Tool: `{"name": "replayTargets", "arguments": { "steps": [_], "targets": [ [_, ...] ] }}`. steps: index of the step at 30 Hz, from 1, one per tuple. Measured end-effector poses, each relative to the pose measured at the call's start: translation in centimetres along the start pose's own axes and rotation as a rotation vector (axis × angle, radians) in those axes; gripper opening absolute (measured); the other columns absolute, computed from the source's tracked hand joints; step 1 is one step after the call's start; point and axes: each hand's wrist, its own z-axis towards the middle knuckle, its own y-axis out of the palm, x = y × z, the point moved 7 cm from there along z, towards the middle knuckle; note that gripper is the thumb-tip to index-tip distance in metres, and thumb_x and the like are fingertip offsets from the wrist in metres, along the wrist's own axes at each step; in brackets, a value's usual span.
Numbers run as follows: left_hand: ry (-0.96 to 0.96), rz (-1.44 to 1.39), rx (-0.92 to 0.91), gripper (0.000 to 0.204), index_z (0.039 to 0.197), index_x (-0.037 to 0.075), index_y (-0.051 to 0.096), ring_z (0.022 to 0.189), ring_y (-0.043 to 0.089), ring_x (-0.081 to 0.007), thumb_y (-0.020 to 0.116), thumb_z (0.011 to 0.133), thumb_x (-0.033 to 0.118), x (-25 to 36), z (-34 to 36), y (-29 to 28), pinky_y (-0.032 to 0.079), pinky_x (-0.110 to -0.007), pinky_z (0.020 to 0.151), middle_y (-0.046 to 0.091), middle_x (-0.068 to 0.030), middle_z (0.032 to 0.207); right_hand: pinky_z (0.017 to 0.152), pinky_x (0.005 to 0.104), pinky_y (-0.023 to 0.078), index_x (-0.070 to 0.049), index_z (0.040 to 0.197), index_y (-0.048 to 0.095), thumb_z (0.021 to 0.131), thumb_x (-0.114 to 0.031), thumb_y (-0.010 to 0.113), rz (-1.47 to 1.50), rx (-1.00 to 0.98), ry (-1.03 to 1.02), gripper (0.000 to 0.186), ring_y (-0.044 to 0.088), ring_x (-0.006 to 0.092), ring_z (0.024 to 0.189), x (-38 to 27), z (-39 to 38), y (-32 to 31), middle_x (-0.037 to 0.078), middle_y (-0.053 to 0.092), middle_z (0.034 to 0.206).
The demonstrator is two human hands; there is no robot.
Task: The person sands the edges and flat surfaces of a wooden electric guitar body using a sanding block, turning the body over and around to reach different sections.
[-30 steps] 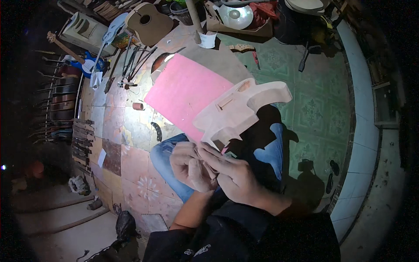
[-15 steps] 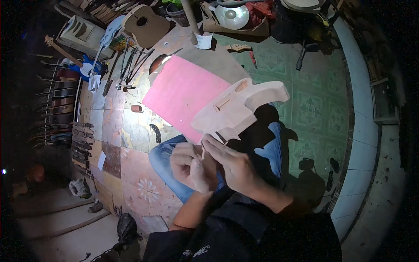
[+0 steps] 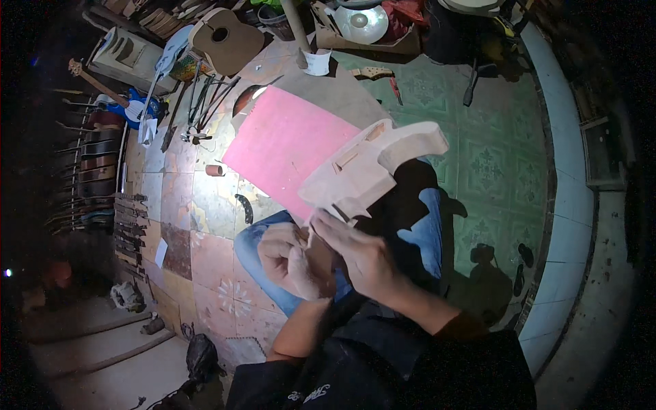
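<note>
A pale, unpainted electric guitar body (image 3: 352, 171) with cut pockets lies tilted over my lap, its left side overlapping a pink sheet (image 3: 287, 133). My left hand (image 3: 290, 263) is curled closed just off the body's near end; a small pale edge shows by its fingertips, too little to name. Against it, my right hand (image 3: 362, 253) has its fingers stretched out side by side, tips close to the near horn of the body. What lies between the two palms is hidden.
My jeans-clad knees (image 3: 430, 232) flank the body. On the tiled floor are a brown cylinder (image 3: 214, 170), a dark curved piece (image 3: 244, 208) and a guitar headstock (image 3: 372, 72). An acoustic guitar body (image 3: 225, 41) stands at the back; a blue guitar (image 3: 140, 109) is at left.
The guitar body has tipped slightly, its right horn shifting a little left. Both hands have moved slightly left together, keeping the same hold.
</note>
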Motion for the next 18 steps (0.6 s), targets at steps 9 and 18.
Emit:
{"name": "replayTargets", "arguments": {
  "steps": [9, 18],
  "targets": [
    [-0.031, 0.050, 0.089, 0.023, 0.082, 0.006, 0.042, 0.078, 0.047, -0.0175, 0.060, 0.090, 0.019, -0.1, 0.9, -0.3, 0.044, -0.033, 0.076, 0.046, -0.0081, 0.082, 0.111, 0.0389, 0.041, 0.001, 0.136, 0.056, 0.087, 0.009, 0.047, -0.078, 0.122, -0.034, 0.051, 0.051, 0.0320, 0.134, 0.2, 0.9, -0.5, 0.021, 0.054, 0.142],
    [-0.023, 0.049, 0.099, 0.019, 0.082, 0.006, 0.042, 0.077, 0.047, -0.0174, 0.058, 0.090, 0.012, -0.2, 1.6, -0.4, 0.045, -0.034, 0.076, 0.047, -0.0078, 0.080, 0.106, 0.0389, 0.046, 0.000, 0.135, 0.058, 0.090, 0.008, 0.048, -0.066, 0.172, -0.067, 0.047, 0.054, 0.0316, 0.131, 0.3, 0.0, -0.3, 0.020, 0.055, 0.140]
  ]
}}
